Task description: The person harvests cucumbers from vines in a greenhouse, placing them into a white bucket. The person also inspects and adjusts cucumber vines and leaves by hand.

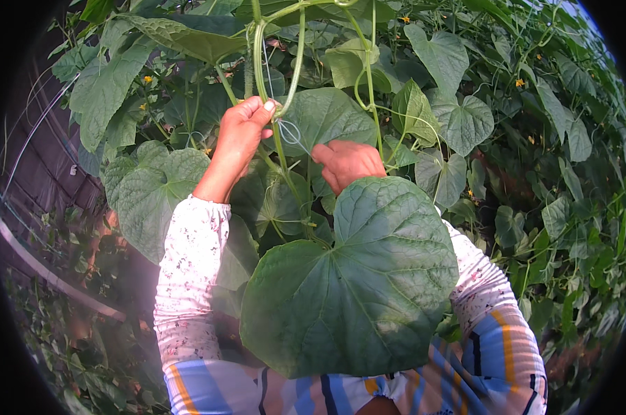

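Observation:
My left hand [244, 128] pinches a green cucumber vine stem [260, 67] between thumb and fingers, where the stem bends back up in a loop. A thin pale-blue string [291, 134] runs down along the stem and hangs in small loops just below that thumb. The string's lower end leads to my right hand [348, 162], whose curled fingers hold it to the right of the stem. A slender young cucumber [249, 72] hangs beside the stem, above my left hand. One broad leaf [352, 280] covers my right wrist and part of that forearm.
Dense cucumber foliage [567, 171] with small yellow flowers [520, 82] fills the right side. Another vine stem [373, 93] rises just beyond my right hand. At left, a pale curved pipe or edge [53, 277] runs past dark sheeting [48, 155]. Large leaves [157, 197] hang beside my left forearm.

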Action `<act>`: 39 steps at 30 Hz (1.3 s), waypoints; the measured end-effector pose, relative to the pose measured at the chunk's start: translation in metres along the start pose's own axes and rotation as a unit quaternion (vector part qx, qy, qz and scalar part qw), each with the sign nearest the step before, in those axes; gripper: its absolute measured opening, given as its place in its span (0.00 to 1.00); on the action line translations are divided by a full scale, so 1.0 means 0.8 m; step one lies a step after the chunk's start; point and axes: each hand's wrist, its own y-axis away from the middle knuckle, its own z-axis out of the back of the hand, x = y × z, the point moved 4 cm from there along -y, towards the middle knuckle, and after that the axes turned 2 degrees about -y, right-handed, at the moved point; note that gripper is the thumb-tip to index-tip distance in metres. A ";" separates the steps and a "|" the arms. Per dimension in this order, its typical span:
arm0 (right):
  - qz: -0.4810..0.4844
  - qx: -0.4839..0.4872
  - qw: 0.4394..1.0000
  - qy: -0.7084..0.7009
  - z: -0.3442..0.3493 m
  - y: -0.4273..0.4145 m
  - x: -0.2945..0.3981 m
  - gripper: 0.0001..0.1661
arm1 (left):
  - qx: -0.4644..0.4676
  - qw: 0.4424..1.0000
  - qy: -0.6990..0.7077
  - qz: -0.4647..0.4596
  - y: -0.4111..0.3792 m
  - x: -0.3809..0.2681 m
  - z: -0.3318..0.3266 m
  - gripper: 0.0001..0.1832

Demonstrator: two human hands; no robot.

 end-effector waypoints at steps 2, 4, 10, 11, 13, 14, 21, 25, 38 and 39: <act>-0.194 -0.024 0.891 -0.410 -0.006 0.049 -0.023 0.09 | -0.059 0.998 0.022 -0.007 -0.003 -0.008 0.008 0.12; -0.243 -0.027 0.809 -0.534 -0.026 0.100 -0.035 0.09 | -0.139 0.990 0.035 -0.013 -0.006 -0.017 0.029 0.12; -0.411 -0.132 0.600 -0.674 -0.127 0.257 -0.091 0.11 | -0.042 0.996 0.068 -0.051 -0.015 -0.026 0.048 0.13; -0.434 -0.171 0.564 -0.681 -0.140 0.276 -0.103 0.12 | -0.025 0.993 0.100 -0.051 -0.016 -0.032 0.056 0.13; -0.479 -0.251 0.514 -0.666 -0.157 0.310 -0.130 0.13 | -0.040 0.991 0.121 -0.028 -0.009 -0.035 0.075 0.14; -0.516 -0.277 0.503 -0.635 -0.160 0.325 -0.145 0.14 | -0.053 0.992 0.113 -0.013 -0.007 -0.034 0.085 0.14; -0.658 -0.312 0.340 -0.594 -0.196 0.323 -0.224 0.23 | -0.077 0.994 0.081 0.006 0.010 -0.020 0.134 0.16; -0.637 -0.286 0.298 -0.651 -0.248 0.285 -0.246 0.14 | -0.070 0.997 0.038 0.002 0.011 -0.010 0.156 0.18; -0.587 -0.333 0.435 -0.597 -0.093 0.376 -0.312 0.06 | -0.061 0.994 -0.026 0.084 -0.062 0.106 0.139 0.20; -0.554 -0.312 0.484 -0.601 -0.049 0.385 -0.323 0.06 | -0.038 0.998 -0.013 0.052 -0.073 0.119 0.121 0.20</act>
